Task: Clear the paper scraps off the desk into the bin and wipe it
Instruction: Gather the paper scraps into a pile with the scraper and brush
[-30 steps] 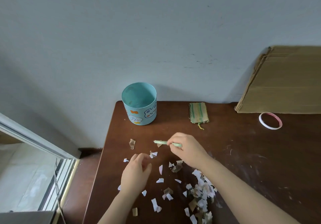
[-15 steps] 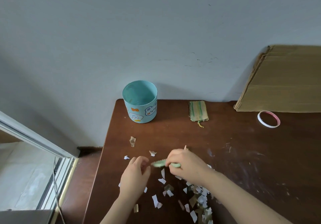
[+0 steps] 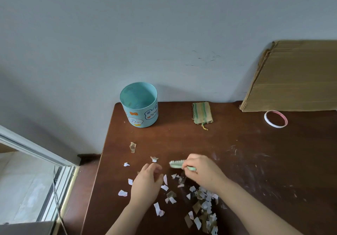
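On the brown desk [image 3: 255, 162], early going: right hand [image 3: 202, 172] clamped on a small green brush [image 3: 177, 164], left hand [image 3: 147, 183] loose and empty. Paper scraps [image 3: 204, 202] litter the near edge, the blue bin [image 3: 140, 118] looks empty, and the striped cloth [image 3: 202, 113] lies untouched.

It looks like a plain room in a home: a dark wooden counter [image 3: 237, 162] stands in the corner of a scuffed pale wall [image 3: 164, 34] beside a sliding window frame [image 3: 36, 149]. On it are a cartoon-printed bin [image 3: 140, 114], a folded cloth [image 3: 202, 112], a tape ring [image 3: 276, 126] and flattened cardboard [image 3: 291, 79].
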A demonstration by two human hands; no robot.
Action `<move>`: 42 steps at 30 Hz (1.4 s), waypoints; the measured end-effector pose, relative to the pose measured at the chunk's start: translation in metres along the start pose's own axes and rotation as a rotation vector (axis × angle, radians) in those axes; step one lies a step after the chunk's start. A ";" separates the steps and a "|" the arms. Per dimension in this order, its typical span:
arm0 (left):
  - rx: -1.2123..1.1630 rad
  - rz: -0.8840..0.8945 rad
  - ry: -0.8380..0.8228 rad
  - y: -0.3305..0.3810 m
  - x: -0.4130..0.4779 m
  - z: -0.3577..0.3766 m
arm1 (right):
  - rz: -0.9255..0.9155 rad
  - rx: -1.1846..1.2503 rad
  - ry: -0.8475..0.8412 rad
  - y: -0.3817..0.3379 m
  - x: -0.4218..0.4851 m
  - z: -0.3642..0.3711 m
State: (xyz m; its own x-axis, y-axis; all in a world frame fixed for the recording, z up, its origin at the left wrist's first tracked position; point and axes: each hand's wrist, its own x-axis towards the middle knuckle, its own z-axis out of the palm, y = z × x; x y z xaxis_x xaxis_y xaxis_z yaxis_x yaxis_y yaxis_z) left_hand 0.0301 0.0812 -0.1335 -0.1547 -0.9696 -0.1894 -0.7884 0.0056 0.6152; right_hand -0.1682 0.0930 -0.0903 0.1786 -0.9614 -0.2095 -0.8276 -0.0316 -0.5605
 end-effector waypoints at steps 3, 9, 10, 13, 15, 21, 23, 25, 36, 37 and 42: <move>0.017 0.030 -0.001 0.004 0.002 0.003 | -0.024 0.095 -0.005 -0.004 -0.009 -0.010; 0.021 0.043 0.001 0.009 0.000 0.004 | 0.112 0.051 0.228 0.028 -0.001 -0.041; 0.018 0.046 -0.001 0.009 -0.001 0.005 | 0.123 0.022 0.219 0.032 -0.001 -0.038; 0.018 0.057 -0.013 0.009 -0.005 0.006 | 0.081 -0.042 0.105 0.031 -0.006 -0.019; 0.019 0.055 -0.012 0.008 -0.007 0.007 | 0.032 -0.036 0.026 0.021 -0.013 -0.008; 0.012 0.066 -0.019 0.010 -0.008 0.007 | -0.014 0.059 0.003 0.009 -0.029 -0.019; 0.011 0.077 -0.018 0.012 -0.009 0.007 | 0.054 0.062 0.114 0.020 -0.031 -0.036; 0.021 0.096 -0.026 0.015 -0.010 0.008 | 0.140 0.025 0.207 0.033 -0.034 -0.048; 0.046 0.216 -0.135 0.027 -0.018 0.020 | 0.105 0.003 0.106 0.006 -0.054 0.000; 0.043 0.221 -0.136 0.027 -0.018 0.019 | 0.110 0.039 0.120 0.005 -0.057 -0.003; 0.053 0.231 -0.123 0.025 -0.023 0.015 | 0.240 0.169 0.335 0.026 -0.073 -0.035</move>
State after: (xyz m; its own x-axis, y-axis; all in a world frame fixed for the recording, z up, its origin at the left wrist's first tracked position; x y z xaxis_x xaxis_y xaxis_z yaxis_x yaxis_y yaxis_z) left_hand 0.0052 0.1073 -0.1255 -0.4031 -0.9040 -0.1422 -0.7532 0.2395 0.6127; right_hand -0.2215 0.1522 -0.0615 -0.2132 -0.9725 -0.0938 -0.7210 0.2214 -0.6566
